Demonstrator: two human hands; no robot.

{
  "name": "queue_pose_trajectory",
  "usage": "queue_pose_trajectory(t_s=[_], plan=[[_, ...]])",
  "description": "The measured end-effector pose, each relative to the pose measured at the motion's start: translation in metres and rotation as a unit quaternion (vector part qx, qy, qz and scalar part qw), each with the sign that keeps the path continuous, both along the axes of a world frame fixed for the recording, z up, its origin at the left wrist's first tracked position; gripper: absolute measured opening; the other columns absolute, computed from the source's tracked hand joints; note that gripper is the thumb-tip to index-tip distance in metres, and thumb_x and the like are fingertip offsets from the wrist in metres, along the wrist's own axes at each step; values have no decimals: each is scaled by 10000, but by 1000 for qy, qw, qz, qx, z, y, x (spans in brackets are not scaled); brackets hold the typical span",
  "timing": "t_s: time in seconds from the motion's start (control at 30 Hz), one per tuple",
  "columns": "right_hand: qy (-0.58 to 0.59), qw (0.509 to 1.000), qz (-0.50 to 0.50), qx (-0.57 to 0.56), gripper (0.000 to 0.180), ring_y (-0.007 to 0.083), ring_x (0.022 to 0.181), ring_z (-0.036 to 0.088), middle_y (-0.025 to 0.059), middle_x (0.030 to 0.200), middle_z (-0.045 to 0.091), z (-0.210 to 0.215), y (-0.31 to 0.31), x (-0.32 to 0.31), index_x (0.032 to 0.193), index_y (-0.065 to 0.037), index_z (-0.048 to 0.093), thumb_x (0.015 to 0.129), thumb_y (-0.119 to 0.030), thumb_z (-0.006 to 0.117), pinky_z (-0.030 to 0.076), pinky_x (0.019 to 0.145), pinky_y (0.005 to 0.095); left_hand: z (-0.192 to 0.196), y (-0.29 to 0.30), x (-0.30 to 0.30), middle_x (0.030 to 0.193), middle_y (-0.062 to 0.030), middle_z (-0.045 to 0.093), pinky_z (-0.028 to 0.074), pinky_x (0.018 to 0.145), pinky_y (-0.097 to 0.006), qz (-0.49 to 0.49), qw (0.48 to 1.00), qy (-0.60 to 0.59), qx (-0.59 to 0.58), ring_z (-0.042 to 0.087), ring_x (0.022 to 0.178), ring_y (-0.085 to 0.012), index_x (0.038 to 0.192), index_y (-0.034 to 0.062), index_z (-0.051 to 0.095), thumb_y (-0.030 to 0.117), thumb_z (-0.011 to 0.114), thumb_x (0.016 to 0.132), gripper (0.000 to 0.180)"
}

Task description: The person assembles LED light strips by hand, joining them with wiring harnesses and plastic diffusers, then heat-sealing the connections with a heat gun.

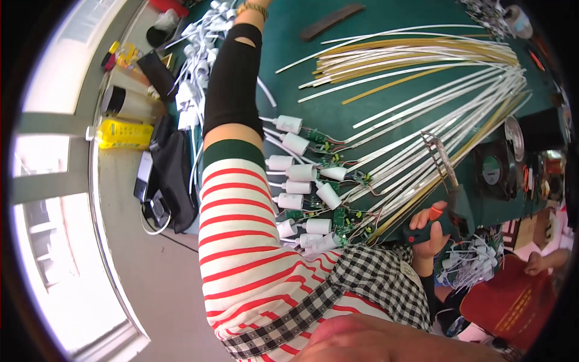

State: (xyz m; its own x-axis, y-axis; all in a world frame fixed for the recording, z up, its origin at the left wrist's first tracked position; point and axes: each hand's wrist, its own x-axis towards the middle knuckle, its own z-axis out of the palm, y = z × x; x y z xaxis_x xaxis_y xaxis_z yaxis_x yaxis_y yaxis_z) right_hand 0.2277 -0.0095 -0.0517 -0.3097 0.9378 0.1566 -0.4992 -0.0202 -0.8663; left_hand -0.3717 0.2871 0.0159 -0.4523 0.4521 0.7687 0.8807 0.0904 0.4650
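Note:
My left arm, in a black sleeve guard, stretches over the table to the top edge. Its wrist wears a gold bracelet, and the hand lies beyond the picture. My right hand, an orange band on one finger, is closed around the handle of a dark power tool with a red button. A thin metal frame rises beside this tool. Left of it lie several white plastic cylinders with cables, wired to small green circuit boards. Long white and yellow strips run from the boards to the far right.
More white cylinders and cables are heaped at the left. A yellow bottle, a jar and a black bag stand or lie by the window. A dark bar lies at the back. Another person's hand shows at the right.

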Motion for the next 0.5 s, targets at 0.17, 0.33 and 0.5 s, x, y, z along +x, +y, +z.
queue_pose_trajectory(t_s=[0.17,0.33,0.5], plan=[[-6,1000,-1,30,424,168,636,473,87,733,477,6,-1,-2,1270,11,400,919,-211,484,437,595,284,156,-130,100,756,-213,617,480,731,-414,-129,987,97,1,621,807,-366,973,-4,558,119,578,768,241],[12,999,17,31,411,167,648,472,92,735,471,7,-3,1,1251,21,396,916,-204,477,440,612,294,137,-237,171,935,-203,613,467,696,-438,-146,943,226,-197,614,814,-349,1052,40,534,183,599,823,277],[22,999,1,24,394,177,657,503,91,725,506,8,-4,-6,1206,24,411,900,-203,510,463,622,309,9,-284,189,934,-132,536,429,735,-431,-339,874,139,-319,529,884,-335,1026,64,563,103,612,808,227]])
